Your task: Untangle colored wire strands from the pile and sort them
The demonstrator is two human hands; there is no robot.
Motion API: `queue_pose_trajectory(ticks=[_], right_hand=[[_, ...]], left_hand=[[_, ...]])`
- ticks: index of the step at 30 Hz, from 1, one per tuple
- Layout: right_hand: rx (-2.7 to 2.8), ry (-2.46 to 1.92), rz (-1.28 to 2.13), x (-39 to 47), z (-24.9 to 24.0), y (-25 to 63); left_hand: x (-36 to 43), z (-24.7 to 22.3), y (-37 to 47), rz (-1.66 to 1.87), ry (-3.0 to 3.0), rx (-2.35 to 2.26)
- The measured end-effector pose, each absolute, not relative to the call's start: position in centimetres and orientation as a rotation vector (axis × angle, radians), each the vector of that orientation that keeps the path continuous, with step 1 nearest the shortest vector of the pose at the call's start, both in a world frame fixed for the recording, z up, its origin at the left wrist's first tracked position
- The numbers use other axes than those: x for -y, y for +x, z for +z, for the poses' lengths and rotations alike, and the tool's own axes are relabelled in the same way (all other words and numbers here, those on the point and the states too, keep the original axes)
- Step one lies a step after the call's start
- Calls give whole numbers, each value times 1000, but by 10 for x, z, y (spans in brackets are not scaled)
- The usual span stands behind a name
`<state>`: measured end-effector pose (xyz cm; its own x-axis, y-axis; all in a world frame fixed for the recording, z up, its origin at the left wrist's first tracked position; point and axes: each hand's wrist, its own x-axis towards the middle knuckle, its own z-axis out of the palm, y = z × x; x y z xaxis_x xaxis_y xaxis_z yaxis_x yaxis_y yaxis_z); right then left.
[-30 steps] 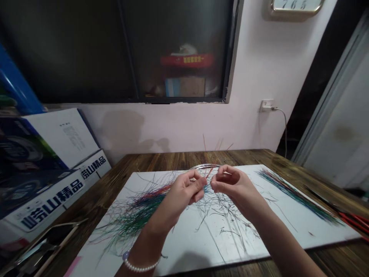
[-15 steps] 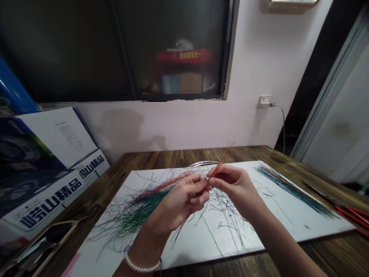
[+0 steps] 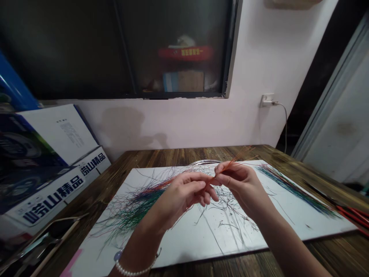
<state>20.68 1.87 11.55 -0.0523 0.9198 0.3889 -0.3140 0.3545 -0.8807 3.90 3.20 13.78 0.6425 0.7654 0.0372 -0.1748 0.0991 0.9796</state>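
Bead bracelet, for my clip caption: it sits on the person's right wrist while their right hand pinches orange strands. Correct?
Not quite: the head view shows the bead bracelet on the left wrist, not the right. The right hand does pinch the orange strands.

A dark window (image 3: 72, 50) sits in the pale wall (image 3: 190, 125); dimly through its glass I make out a red object (image 3: 186, 54) with yellow lettering above a cardboard box (image 3: 190, 81). Right of the window, a cable (image 3: 285, 127) droops from a white socket (image 3: 266, 100). Over on the left stands a carton (image 3: 69, 196) with bold blue characters, a shiny blue object (image 3: 17, 86) near it.
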Motion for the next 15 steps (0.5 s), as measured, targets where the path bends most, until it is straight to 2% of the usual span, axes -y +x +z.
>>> queue_pose_trajectory(ticks=[15], right_hand=[[1280, -771, 1053, -20, 113, 211]], left_hand=[[-27, 146, 32, 805, 1757, -769]])
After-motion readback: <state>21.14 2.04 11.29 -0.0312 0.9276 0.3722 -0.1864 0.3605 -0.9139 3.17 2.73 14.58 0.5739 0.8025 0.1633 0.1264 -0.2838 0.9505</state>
